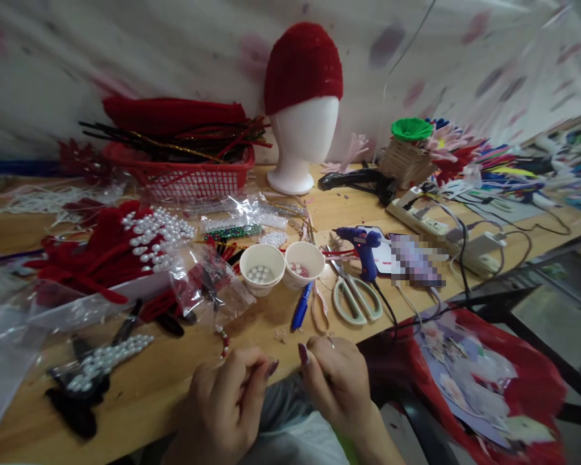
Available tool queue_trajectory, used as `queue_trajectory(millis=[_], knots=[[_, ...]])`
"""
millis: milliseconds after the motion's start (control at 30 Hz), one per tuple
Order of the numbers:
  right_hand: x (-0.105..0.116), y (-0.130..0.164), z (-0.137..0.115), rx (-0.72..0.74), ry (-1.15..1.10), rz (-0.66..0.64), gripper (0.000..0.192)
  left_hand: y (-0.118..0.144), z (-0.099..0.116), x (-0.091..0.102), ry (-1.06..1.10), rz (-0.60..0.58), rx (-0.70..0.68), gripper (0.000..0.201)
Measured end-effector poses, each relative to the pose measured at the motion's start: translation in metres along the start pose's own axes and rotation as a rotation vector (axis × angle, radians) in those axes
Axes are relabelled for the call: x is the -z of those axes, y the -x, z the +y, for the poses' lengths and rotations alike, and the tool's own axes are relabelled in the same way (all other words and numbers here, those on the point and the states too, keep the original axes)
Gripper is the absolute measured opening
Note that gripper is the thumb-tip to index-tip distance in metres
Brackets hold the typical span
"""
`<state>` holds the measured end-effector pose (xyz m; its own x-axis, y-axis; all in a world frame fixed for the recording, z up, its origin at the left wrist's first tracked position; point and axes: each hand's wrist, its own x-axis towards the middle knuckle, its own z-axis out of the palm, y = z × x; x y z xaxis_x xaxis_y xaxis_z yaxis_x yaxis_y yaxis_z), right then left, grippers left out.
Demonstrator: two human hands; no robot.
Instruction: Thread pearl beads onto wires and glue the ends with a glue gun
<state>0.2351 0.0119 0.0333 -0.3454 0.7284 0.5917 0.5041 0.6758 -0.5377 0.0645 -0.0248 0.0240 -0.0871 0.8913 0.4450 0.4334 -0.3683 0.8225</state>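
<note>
My left hand [227, 397] and my right hand [334, 378] are held close together at the near edge of the wooden table [184, 374], fingers pinched. A thin strand with red and white beads [223, 340] rises from my left fingers over the table. What my right fingers pinch is too small to tell. Just beyond the hands stand two white paper cups: the left cup [262, 268] holds white pearls, the right cup [305, 263] holds reddish beads. A blue pen [301, 306] lies in front of the cups.
Scissors [356, 298] and a blue glue gun [363, 248] lie right of the cups. Red pipe cleaners with pearls [126, 248], plastic bags [208, 284], a red basket [184, 171], a foam head with a red hat [303, 110], a power strip [430, 226] and a red bag [489, 381] surround them.
</note>
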Motion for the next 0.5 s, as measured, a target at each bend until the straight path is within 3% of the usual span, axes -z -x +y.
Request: queue_trajectory(millis=[133, 267, 400, 500], knots=[[0.007, 0.003, 0.0, -0.034, -0.006, 0.05, 0.04, 0.003, -0.003, -0.002, -0.008, 0.054, 0.028, 0.022], [0.023, 0.003, 0.013, -0.134, -0.046, 0.186, 0.043, -0.003, 0.0, 0.006, 0.007, 0.223, 0.192, 0.012], [0.04, 0.007, 0.026, -0.171, -0.06, 0.305, 0.02, -0.013, 0.011, 0.004, 0.107, 0.362, 0.294, 0.007], [0.041, 0.014, 0.024, -0.148, -0.069, 0.395, 0.023, -0.015, 0.014, -0.003, 0.211, 0.371, 0.374, 0.016]])
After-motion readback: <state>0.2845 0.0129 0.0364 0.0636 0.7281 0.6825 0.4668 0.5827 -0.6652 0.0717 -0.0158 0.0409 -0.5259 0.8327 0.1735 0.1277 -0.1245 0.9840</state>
